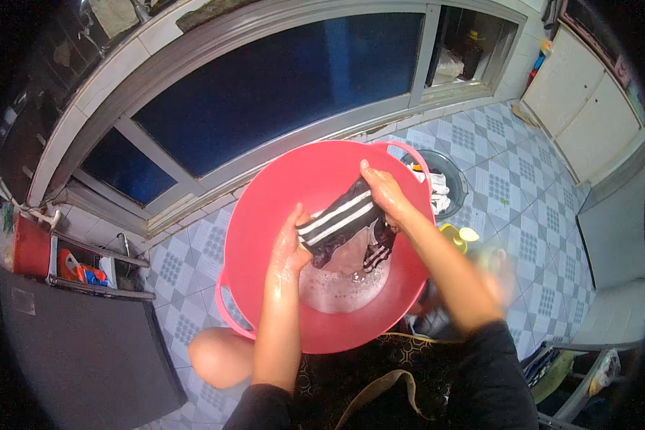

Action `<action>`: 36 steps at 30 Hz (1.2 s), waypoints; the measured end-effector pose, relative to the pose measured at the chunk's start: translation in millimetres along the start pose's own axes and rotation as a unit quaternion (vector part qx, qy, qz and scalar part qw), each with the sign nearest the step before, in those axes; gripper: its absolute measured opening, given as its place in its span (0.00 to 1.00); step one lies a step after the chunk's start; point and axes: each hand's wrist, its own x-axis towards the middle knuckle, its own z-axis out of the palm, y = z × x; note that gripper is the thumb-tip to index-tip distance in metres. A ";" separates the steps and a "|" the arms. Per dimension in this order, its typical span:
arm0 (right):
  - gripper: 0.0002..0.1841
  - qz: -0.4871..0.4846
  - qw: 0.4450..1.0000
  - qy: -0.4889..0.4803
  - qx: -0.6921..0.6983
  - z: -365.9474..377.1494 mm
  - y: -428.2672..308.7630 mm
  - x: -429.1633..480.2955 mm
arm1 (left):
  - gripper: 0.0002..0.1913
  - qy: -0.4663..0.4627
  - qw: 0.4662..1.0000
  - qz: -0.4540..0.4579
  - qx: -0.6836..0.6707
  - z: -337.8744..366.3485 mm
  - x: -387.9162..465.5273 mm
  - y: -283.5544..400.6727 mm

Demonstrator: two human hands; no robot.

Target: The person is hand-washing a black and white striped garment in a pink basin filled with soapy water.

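A large pink plastic tub (258, 231) stands before me with sudsy water (344, 290) at its bottom. Above that water, both hands stretch a wet dark garment with white stripes (336, 215). My left hand (293, 244) grips its left edge, thumb up. The upper right end is in my right hand (384, 193), whose thumb also points upward. A lower part of the cloth, sheer and striped, hangs down close to the suds. Both hands and forearms look wet.
Right of the tub, a grey basin (456, 185) holds white and dark cloth. Nearer me are a yellow-green container (451, 236) and a blurred object. A dark grey appliance or cabinet (86, 344) stands at left, white cabinet doors (580, 102) at far right. A long window (290, 91) runs behind.
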 end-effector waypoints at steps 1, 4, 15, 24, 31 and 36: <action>0.30 0.003 1.000 0.002 0.001 -2.6 0.3 0.0 | 0.19 -0.032 0.999 0.004 -0.021 1.7 -1.5 2.7; 0.32 0.045 0.998 0.025 0.024 0.7 -10.1 -6.7 | 0.18 0.000 1.000 0.017 -0.014 -11.3 -1.0 6.9; 0.25 -0.037 0.988 -0.110 -0.103 -9.1 -5.7 -2.9 | 0.14 0.072 0.997 0.024 0.006 0.9 -2.3 -0.3; 0.12 0.023 0.932 -0.209 -0.294 -6.6 -14.3 -14.2 | 0.12 -0.047 0.984 0.070 0.157 -8.2 -6.7 0.3; 0.10 0.040 0.983 -0.139 -0.114 -25.0 -21.6 -10.6 | 0.11 0.039 0.948 0.173 0.263 -18.2 4.6 -0.9; 0.05 -0.040 0.991 -0.048 -0.119 -21.6 -7.7 0.2 | 0.12 0.085 0.939 0.194 0.272 -18.0 7.5 -3.5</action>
